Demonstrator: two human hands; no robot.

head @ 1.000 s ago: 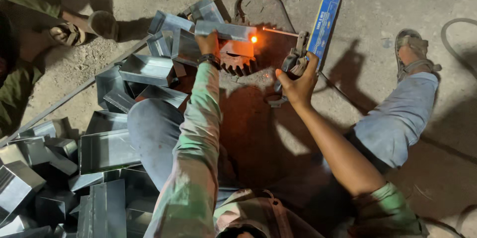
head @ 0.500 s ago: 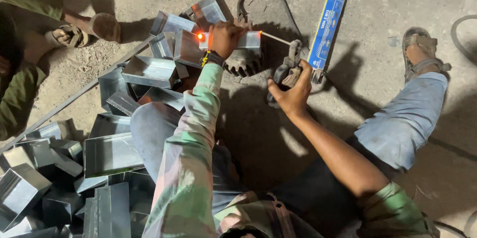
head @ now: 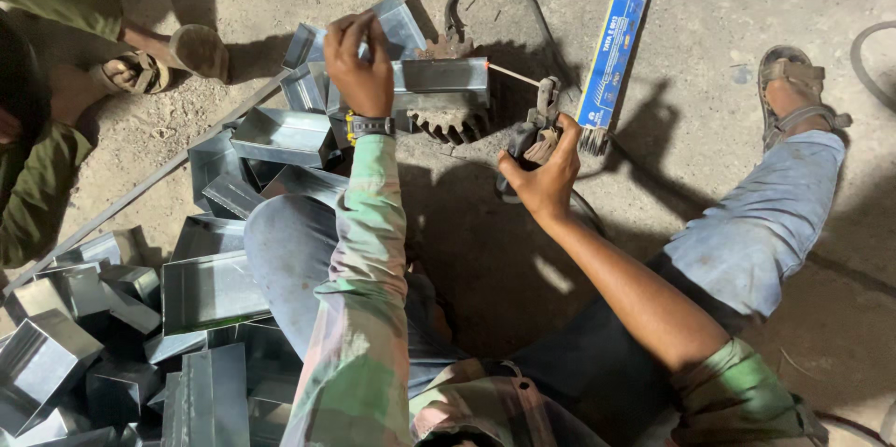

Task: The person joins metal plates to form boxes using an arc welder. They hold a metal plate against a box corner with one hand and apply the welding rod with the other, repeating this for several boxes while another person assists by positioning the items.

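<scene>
Arc glow gone since a second ago. Left hand [head: 359, 64] gripping folded metal channel [head: 439, 76] on toothed gear [head: 455, 120], upper centre; right hand [head: 541, 176] clasping electrode holder [head: 537, 125], rod tip near channel's end.

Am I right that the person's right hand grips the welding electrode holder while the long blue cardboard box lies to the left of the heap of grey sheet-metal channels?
Not quite. In the head view the right hand does grip the welding electrode holder, but the long blue cardboard box lies on the right side, away from the heap of grey sheet-metal channels.
</scene>
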